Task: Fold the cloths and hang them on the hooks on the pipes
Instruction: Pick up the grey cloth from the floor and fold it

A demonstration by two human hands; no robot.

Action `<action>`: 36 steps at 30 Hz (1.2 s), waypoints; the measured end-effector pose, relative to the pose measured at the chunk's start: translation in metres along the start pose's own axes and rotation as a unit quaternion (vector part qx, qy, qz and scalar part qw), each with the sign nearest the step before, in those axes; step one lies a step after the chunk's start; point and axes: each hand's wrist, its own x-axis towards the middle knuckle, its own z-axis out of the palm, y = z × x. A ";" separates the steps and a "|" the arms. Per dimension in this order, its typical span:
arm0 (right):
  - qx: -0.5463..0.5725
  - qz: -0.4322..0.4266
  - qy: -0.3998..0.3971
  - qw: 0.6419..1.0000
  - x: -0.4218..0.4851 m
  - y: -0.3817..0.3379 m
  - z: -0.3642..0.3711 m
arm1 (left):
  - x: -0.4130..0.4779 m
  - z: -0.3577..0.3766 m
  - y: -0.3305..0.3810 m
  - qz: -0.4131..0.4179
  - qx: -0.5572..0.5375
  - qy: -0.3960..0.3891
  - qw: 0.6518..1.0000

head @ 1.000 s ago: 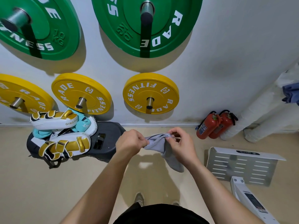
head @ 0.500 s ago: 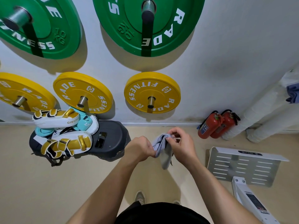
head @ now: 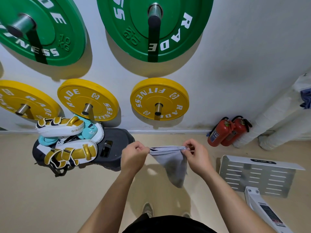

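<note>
Grey cloth [head: 170, 163] hangs stretched between the left hand [head: 133, 157] and right hand [head: 196, 155], both pinching its top edge, well left of the white pipes [head: 276, 121]. Unevenly matched corners could skew the fold; hooks there seem hidden.

Mounted on a white wall [head: 244, 47]: two green weight plates [head: 156, 26], three yellow weight plates [head: 159, 99] beneath. Stacked on a dark stool [head: 116, 145] at lower left: white-and-gold boxing pads [head: 67, 152] over turquoise ones. Stood against the wall, right: two red fire extinguishers [head: 225, 132]. Lay on the beige floor [head: 42, 199]: a slotted grey metal platform [head: 255, 177].
</note>
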 end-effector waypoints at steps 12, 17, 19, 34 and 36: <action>0.061 -0.024 -0.111 0.992 -0.002 -0.012 0.011 | -0.002 0.006 -0.007 -0.024 -0.104 -0.058 0.993; 0.048 -0.035 -0.108 0.992 -0.001 -0.010 0.008 | -0.001 0.012 -0.010 0.002 -0.075 -0.129 0.989; 0.046 -0.037 -0.101 0.993 -0.002 -0.007 0.004 | 0.000 0.011 -0.009 0.000 -0.058 -0.128 0.990; 0.079 -0.004 -0.061 0.995 0.007 0.000 -0.009 | 0.009 -0.002 0.013 0.062 -0.079 -0.135 0.986; 0.096 -0.013 -0.073 0.993 0.010 -0.003 -0.012 | 0.007 -0.004 0.016 0.098 -0.044 -0.164 0.981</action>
